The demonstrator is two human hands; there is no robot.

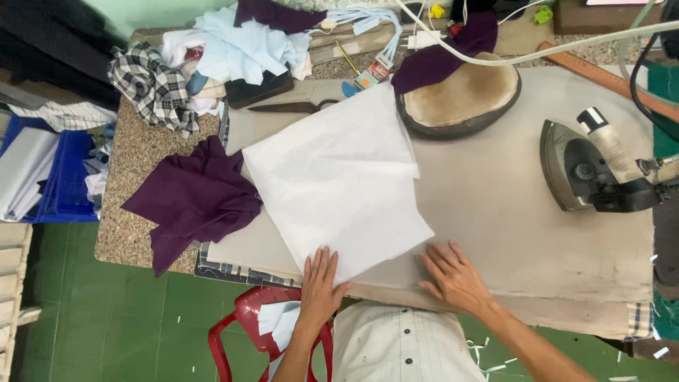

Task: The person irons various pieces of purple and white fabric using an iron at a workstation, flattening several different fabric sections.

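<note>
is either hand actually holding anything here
Nothing is gripped. The left hand lies flat on the white fabric at its near corner; the right hand rests flat beside it.

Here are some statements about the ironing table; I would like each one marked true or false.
1. The left hand lies flat on the white fabric sheet. True.
2. The right hand holds the iron. False: it rests on the padded table cover; the iron stands apart at the right.
3. A purple cloth lies left of the white sheet. True.
4. The scissors lie on the floor. False: they lie on the table, behind the sheet.
5. Both hands are closed in fists. False: both are open, fingers spread.
</note>
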